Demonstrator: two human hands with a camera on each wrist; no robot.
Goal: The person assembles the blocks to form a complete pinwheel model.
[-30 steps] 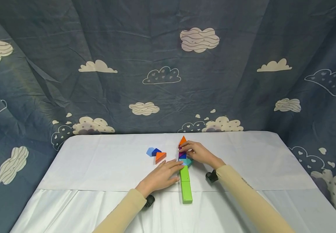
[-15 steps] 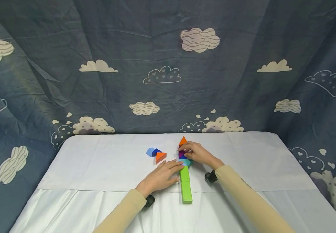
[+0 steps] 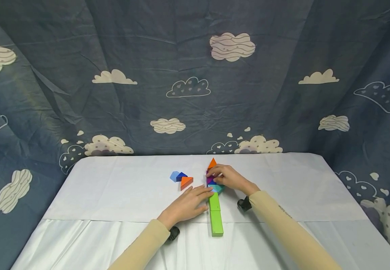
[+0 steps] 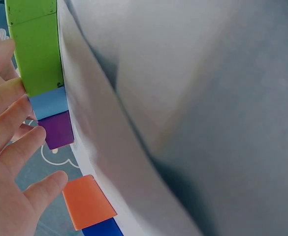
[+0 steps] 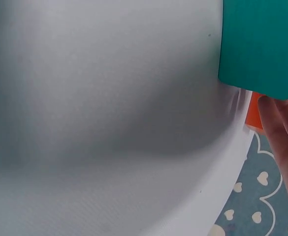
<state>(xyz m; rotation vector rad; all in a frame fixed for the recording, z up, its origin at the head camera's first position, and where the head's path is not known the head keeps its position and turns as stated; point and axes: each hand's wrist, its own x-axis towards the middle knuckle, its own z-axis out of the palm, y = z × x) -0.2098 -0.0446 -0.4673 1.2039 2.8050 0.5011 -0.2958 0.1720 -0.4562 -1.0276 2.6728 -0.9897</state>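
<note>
A row of coloured blocks runs away from me in the head view: two green blocks (image 3: 216, 223), a light-blue piece, a teal block (image 3: 220, 188), a dark-blue piece (image 3: 211, 182), a purple block (image 3: 210, 178) and an orange triangle (image 3: 212, 163). My left hand (image 3: 188, 202) lies left of the row, its extended fingertips touching it near the upper green block and the light-blue piece (image 4: 49, 103). From the right, my right hand (image 3: 229, 177) pinches the purple block between thumb and fingers, partly hiding it. The right wrist view shows the teal block's side (image 5: 258, 46) beside those fingers.
Left of the row lie a light-blue pentagon-like block (image 3: 174, 176), a dark-blue block (image 3: 181, 176) and an orange triangular block (image 3: 186, 183). White cloth covers the table (image 3: 113, 187). A dark cloud-print curtain (image 3: 188, 120) hangs behind it.
My right hand has shifted very slightly left and toward me with the purple block, closer to the dark-blue piece. My left hand has stayed in place.
</note>
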